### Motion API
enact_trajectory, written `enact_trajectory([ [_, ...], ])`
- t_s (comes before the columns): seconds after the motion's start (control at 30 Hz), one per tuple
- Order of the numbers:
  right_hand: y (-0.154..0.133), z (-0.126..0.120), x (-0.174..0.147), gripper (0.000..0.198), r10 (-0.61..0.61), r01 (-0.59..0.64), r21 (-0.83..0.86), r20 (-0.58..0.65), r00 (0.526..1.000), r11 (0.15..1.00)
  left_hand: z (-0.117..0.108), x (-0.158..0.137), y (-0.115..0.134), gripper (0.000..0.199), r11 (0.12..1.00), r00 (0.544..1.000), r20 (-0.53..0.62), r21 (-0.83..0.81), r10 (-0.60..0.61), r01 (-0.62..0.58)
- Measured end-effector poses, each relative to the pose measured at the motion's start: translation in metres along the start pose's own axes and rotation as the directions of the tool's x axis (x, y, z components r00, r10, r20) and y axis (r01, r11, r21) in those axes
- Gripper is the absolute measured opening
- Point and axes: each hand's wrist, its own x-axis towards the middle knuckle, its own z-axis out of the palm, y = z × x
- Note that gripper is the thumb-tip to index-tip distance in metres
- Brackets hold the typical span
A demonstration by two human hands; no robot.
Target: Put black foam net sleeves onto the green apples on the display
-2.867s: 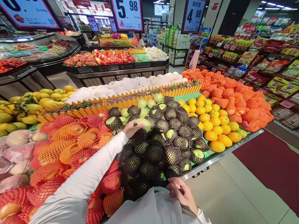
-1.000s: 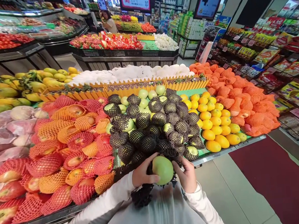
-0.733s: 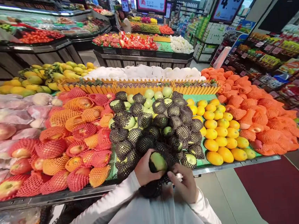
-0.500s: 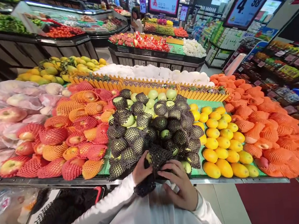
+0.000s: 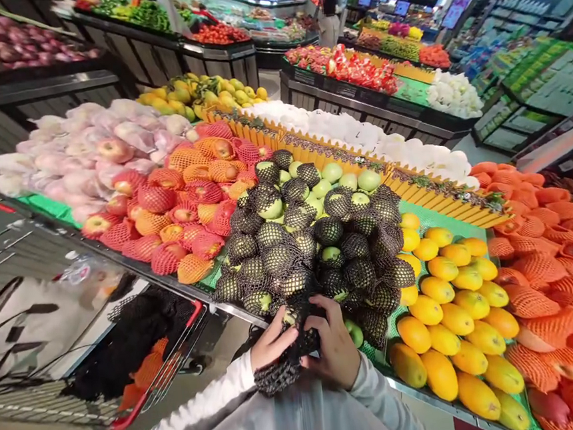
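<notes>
My left hand is closed around a green apple, of which only a small patch shows. Black foam netting covers much of that apple. More black netting bunches below my left palm, against the wrist. With its fingers curled, my right hand grips the netting from the other side. Both hands are close together at the front edge of the display, in front of a heap of black-netted green apples. A bare green apple lies just right of my right hand.
Red apples in red and orange nets lie left of the heap, yellow mangoes right, and orange-netted fruit farther right. A yellow picket border runs behind. A shopping cart with black nets stands lower left. A person is far back.
The view has swung left, bringing in more of the cart and the onions. My right hand has gone from spread fingers beside the netting to a curled grip on it.
</notes>
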Motion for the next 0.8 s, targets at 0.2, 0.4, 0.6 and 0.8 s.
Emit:
enact_trajectory([
  [0.2,0.015,0.005,0.02,0.073,-0.139,0.135,0.082,0.05,0.989,0.988,-0.012,-0.022,-0.003,0.051,0.978,0.998,-0.025,0.202,0.056,-0.05],
  [0.4,0.018,0.005,0.042,0.105,-0.039,0.029,0.076,0.135,0.99,0.997,-0.047,-0.021,0.051,0.037,0.97,0.927,-0.358,0.242,0.113,-0.025],
  [0.6,0.054,0.013,0.068,0.086,0.175,-0.222,-0.241,-0.2,0.964,0.945,-0.103,-0.017,0.076,0.032,0.953,0.74,-0.61,0.269,0.283,-0.143],
  [0.8,0.08,0.027,0.095,0.072,0.228,-0.203,-0.51,-0.015,0.974,0.836,-0.145,-0.003,0.082,0.039,0.947,0.804,-0.521,0.28,0.286,-0.156],
])
